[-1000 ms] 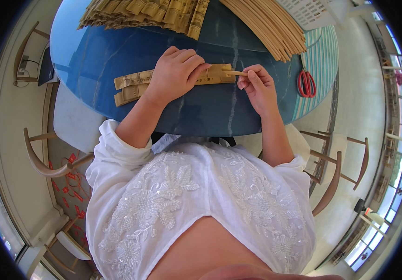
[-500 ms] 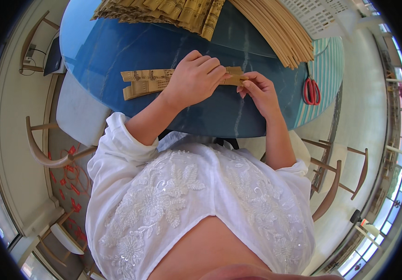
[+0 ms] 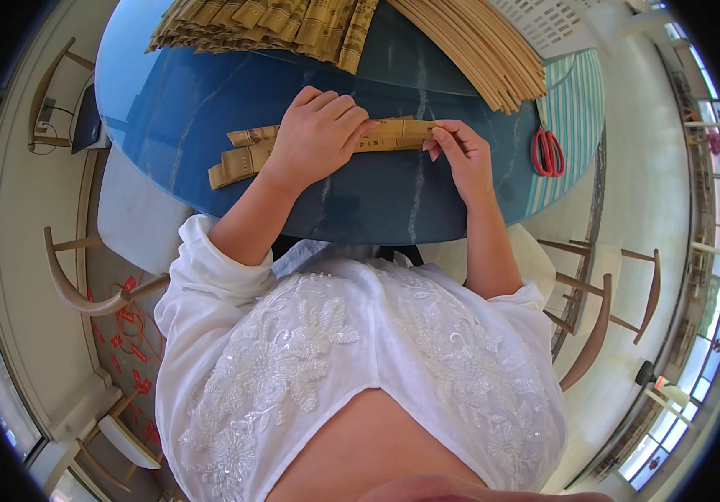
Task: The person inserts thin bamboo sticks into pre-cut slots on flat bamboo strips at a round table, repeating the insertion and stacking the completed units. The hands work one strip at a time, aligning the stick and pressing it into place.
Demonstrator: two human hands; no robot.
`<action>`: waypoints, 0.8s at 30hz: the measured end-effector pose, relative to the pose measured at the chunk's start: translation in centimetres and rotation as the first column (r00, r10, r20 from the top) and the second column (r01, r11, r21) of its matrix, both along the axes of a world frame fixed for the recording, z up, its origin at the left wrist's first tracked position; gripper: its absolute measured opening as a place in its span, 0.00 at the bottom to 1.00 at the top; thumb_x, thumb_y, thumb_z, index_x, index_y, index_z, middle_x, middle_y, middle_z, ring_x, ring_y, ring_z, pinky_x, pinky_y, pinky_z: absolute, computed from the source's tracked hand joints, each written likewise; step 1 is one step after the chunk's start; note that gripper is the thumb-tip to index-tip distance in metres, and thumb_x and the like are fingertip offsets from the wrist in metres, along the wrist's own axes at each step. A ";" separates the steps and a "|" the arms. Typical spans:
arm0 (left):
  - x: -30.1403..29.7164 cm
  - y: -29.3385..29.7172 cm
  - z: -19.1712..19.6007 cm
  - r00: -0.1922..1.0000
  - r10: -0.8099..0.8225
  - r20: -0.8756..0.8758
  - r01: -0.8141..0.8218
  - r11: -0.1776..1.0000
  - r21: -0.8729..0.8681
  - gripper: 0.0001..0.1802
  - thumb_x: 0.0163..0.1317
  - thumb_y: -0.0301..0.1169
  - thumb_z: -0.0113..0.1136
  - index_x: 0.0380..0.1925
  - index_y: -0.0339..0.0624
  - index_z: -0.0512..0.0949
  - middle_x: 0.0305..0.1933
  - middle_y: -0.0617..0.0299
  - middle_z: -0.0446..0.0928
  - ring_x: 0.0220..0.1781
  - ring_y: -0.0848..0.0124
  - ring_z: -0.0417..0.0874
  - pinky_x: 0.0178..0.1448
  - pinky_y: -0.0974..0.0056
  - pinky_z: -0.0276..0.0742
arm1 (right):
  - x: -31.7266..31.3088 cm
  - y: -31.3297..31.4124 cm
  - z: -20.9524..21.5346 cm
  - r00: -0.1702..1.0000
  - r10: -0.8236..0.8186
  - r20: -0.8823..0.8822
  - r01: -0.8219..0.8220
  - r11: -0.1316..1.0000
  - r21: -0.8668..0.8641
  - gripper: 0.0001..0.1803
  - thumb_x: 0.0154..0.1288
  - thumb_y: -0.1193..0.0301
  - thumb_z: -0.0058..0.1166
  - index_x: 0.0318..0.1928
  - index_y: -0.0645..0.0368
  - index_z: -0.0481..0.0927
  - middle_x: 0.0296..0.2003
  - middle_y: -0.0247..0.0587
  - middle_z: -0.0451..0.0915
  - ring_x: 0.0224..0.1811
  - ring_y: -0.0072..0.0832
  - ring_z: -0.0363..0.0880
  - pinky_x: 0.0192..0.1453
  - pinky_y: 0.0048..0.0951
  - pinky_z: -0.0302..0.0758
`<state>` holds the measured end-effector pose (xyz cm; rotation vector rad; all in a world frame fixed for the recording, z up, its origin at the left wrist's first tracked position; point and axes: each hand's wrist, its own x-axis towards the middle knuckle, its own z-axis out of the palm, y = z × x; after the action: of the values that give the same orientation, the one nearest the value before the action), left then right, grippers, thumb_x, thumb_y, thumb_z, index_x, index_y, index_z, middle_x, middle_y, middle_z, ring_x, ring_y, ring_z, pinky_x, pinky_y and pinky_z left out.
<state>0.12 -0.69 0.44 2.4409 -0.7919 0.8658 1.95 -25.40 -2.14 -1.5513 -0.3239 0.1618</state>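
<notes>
A short bundle of flat tan strips [image 3: 247, 151] lies across the round blue table [image 3: 168, 100], its left ends fanned apart. My left hand [image 3: 318, 138] lies palm down over the bundle's middle, pressing it onto the table. My right hand [image 3: 459, 155] pinches the bundle's right end between thumb and fingertips. The part of the strips under my left hand is hidden.
A large heap of similar tan strips [image 3: 268, 21] lies at the table's far edge. A sheaf of long thin wooden slats [image 3: 477, 50] runs diagonally at the far right. Red-handled scissors [image 3: 548, 152] lie on a striped cloth [image 3: 573, 100]. Wooden chairs [image 3: 602, 318] stand around the table.
The view has shifted slightly, so table and hands sit a little further right. Both hands keep the same hold on the strip bundle.
</notes>
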 end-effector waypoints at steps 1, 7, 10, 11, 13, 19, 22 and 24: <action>0.1 0.1 -0.2 1.000 -0.016 -0.017 0.016 1.000 0.004 0.07 0.56 0.32 0.68 0.27 0.45 0.78 0.27 0.66 0.75 0.30 0.67 0.77 0.40 0.62 0.69 | 0.0 -0.1 -0.2 1.000 -0.008 0.021 0.009 1.000 -0.029 0.08 0.70 0.74 0.55 0.46 0.65 0.81 0.31 0.36 0.82 0.28 0.17 0.75 0.35 0.18 0.73; 0.4 0.0 -0.1 1.000 0.016 0.017 -0.015 1.000 -0.009 0.07 0.57 0.31 0.67 0.27 0.44 0.78 0.27 0.65 0.75 0.30 0.66 0.77 0.41 0.62 0.70 | 0.7 -0.8 1.0 0.849 -0.323 0.418 0.464 0.834 -0.299 0.09 0.65 0.73 0.62 0.45 0.58 0.84 0.27 0.32 0.80 0.25 0.17 0.73 0.31 0.17 0.71; 0.5 0.4 -0.2 0.999 0.040 0.020 -0.040 0.999 -0.007 0.07 0.57 0.30 0.66 0.28 0.43 0.77 0.27 0.64 0.76 0.30 0.65 0.77 0.39 0.62 0.70 | 2.4 -2.8 1.9 0.656 -0.272 0.704 0.695 0.582 -0.423 0.12 0.60 0.70 0.65 0.45 0.52 0.83 0.32 0.34 0.77 0.34 0.28 0.76 0.36 0.27 0.74; 0.5 0.4 -0.3 0.999 0.038 0.004 -0.038 0.999 0.004 0.06 0.57 0.30 0.66 0.28 0.43 0.77 0.27 0.64 0.76 0.30 0.64 0.77 0.39 0.62 0.71 | 3.3 -3.8 1.8 0.582 -0.180 0.793 0.752 0.490 -0.440 0.12 0.59 0.69 0.66 0.45 0.51 0.83 0.34 0.35 0.76 0.37 0.31 0.76 0.38 0.29 0.75; 0.5 0.6 -0.5 0.999 0.043 -0.027 -0.043 0.999 0.025 0.06 0.58 0.30 0.66 0.28 0.43 0.77 0.27 0.63 0.77 0.29 0.64 0.77 0.38 0.62 0.71 | 4.4 -4.6 1.7 0.565 -0.087 0.820 0.781 0.376 -0.499 0.14 0.57 0.67 0.67 0.44 0.50 0.83 0.40 0.36 0.75 0.46 0.38 0.74 0.46 0.37 0.76; 0.8 0.7 -0.9 0.997 0.010 -0.070 -0.009 1.000 0.008 0.06 0.59 0.30 0.65 0.29 0.42 0.77 0.27 0.62 0.77 0.29 0.63 0.77 0.37 0.62 0.70 | 5.4 -4.8 0.4 0.480 -0.048 0.876 0.822 0.373 -0.430 0.11 0.58 0.68 0.66 0.41 0.53 0.82 0.40 0.35 0.76 0.43 0.37 0.76 0.46 0.37 0.77; 0.8 0.8 -1.0 0.995 0.000 -0.098 -0.001 1.000 -0.019 0.06 0.59 0.30 0.65 0.28 0.42 0.77 0.27 0.62 0.77 0.28 0.63 0.77 0.36 0.61 0.70 | 5.2 -4.5 0.8 0.355 -0.043 0.934 0.879 0.357 -0.317 0.08 0.60 0.69 0.65 0.38 0.56 0.81 0.35 0.37 0.76 0.38 0.34 0.76 0.44 0.33 0.77; 0.8 0.9 -1.3 0.993 -0.016 -0.114 0.009 0.998 -0.060 0.06 0.60 0.30 0.64 0.28 0.42 0.77 0.27 0.62 0.77 0.28 0.62 0.77 0.35 0.61 0.70 | 4.8 -4.7 0.9 0.446 -0.291 0.847 0.832 0.484 -0.272 0.07 0.64 0.69 0.62 0.39 0.58 0.80 0.31 0.37 0.76 0.35 0.31 0.76 0.43 0.30 0.75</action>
<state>0.96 0.20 -0.82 2.4070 -0.7290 0.7266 6.79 -30.07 -1.20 -2.3430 -0.2699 -1.1124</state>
